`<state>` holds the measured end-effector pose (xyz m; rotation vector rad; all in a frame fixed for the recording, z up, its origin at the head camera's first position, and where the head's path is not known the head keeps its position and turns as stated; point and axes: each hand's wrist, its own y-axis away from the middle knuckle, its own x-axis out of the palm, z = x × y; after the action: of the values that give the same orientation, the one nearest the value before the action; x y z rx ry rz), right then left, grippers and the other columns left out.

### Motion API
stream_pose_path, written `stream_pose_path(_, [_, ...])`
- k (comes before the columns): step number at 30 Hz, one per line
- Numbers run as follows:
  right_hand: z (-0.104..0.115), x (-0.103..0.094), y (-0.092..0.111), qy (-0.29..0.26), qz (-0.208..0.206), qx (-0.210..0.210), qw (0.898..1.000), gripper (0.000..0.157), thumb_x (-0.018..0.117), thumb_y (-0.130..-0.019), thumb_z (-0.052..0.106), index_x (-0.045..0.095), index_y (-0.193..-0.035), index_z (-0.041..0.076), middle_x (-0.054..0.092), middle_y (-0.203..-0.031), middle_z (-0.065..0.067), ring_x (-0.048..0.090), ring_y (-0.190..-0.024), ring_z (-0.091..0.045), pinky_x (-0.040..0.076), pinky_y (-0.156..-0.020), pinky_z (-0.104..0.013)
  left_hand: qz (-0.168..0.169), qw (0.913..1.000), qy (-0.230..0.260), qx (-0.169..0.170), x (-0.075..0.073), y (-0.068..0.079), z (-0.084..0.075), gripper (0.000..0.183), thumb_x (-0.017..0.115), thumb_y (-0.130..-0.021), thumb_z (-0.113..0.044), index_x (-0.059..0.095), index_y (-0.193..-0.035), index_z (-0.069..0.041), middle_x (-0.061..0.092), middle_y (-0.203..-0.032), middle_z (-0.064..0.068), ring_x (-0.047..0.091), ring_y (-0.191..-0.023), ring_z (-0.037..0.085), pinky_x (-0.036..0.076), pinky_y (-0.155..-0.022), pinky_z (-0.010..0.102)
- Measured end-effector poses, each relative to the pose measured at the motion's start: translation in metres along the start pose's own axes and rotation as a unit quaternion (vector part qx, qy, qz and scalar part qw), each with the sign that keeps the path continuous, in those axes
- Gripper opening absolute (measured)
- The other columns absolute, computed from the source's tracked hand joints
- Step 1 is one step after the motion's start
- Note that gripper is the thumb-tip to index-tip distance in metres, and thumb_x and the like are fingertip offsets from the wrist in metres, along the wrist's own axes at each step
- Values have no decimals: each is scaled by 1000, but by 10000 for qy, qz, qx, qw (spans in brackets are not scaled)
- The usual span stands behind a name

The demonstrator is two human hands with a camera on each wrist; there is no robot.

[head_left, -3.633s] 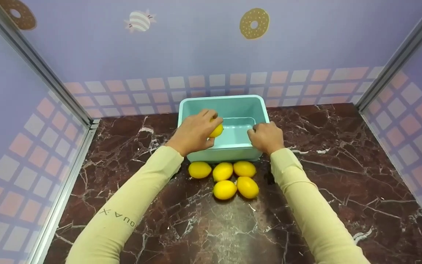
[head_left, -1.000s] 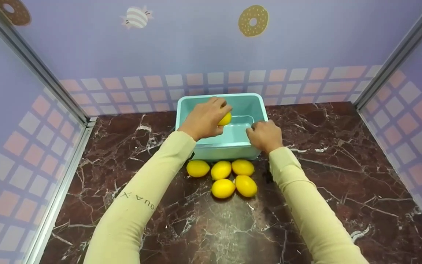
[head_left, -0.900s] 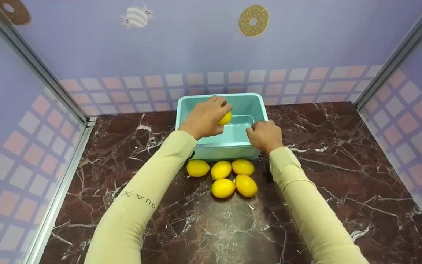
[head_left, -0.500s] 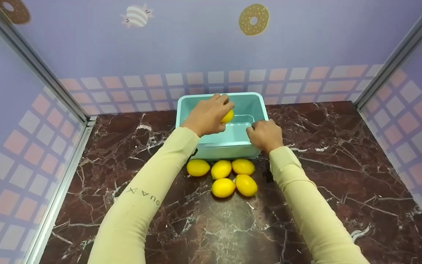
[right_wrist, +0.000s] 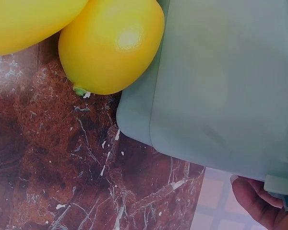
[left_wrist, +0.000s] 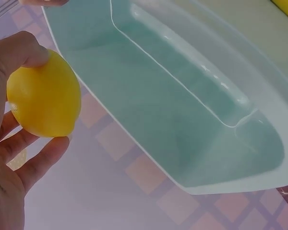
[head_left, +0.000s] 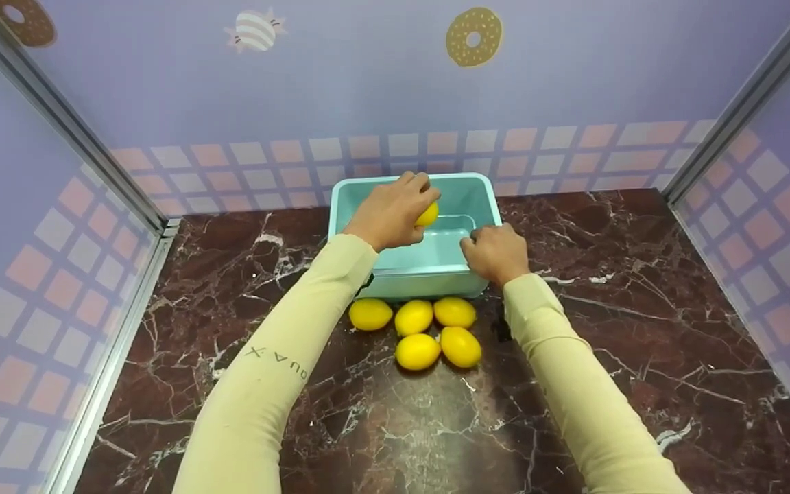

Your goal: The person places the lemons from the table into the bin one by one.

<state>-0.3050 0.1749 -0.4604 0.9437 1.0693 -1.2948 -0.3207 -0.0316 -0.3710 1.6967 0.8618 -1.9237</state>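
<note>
With our left hand (head_left: pixel 398 209) we pinch one lemon (head_left: pixel 429 215) between the thumb and the fingers; in the left wrist view the thumb lies on one side of the fruit, and the fingers, a little spread, support it from the other. The lemon is above the opening of the turquoise basin (head_left: pixel 422 283), toward the middle (its exact height over the floor we cannot tell). Our right hand (head_left: pixel 496 254) has its fingers curled over the rim at the basin's right side and grips it; how hard the hidden fingertips press, we cannot tell. Five other lemons (head_left: pixel 415 318) lie on the dark marble table (head_left: pixel 614 288), just before the basin's front wall. To do this step well, in our judgement, we should hold the fruit with gentle, even pressure, because such a rounded thing could slip from the fingertips. The knuckles should pass clear of the rim, any loosening is best done low, and the right hand should steady the basin against sliding.
</note>
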Motion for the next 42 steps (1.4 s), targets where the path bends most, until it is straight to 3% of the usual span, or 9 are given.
stream_pose_path(5, [0,1,0,-23,-15,4,10000,46,35,-93,37,67,-84,6,69,-101,-19,60,-98,-43,50,-82,-61,67,10000,25,-54,-1,-1,0,38,67,-84,-20,54,-118,-11,51,-117,9,48,-100,25,52,-78,38])
stream_pose_path(13, [0,1,-1,-11,-19,11,10000,48,35,-93,38,70,-91,5,69,-104,-19,60,-99,-43,49,-83,-61,33,10000,-12,-85,-1,-1,1,35,66,-85,-20,55,-118,-11,51,-116,9,48,-99,25,52,-78,37])
stream_pose_path(22, [-1,2,-1,-22,-67,-30,10000,47,36,-93,37,69,-89,5,70,-102,-19,60,-98,-42,50,-82,-60,122,9999,15,-94,0,-1,1,37,66,-86,-20,55,-119,-11,52,-117,10,48,-100,26,51,-80,37])
stream_pose_path(27, [-1,2,-1,-14,-57,-21,10000,47,36,-93,37,69,-92,4,70,-103,-19,60,-98,-42,49,-83,-60,60,9999,-52,-110,-2,-1,1,33,62,-87,-13,57,-119,-10,52,-115,9,48,-98,25,50,-75,36])
stream_pose_path(35, [-1,4,-2,-84,-46,5,10000,46,35,-93,37,67,-80,6,70,-100,-18,60,-97,-42,49,-83,-60,23,9998,-121,-129,-3,-1,2,35,63,-86,-12,59,-121,-10,53,-111,9,48,-94,25,49,-71,36])
stream_pose_path(42, [-1,2,-2,-43,-7,16,10000,48,35,-94,38,70,-89,6,70,-103,-18,60,-100,-42,49,-85,-60,49,9998,-145,-141,-3,1,3,34,61,-88,-12,59,-122,-10,53,-116,10,49,-97,25,50,-73,36])
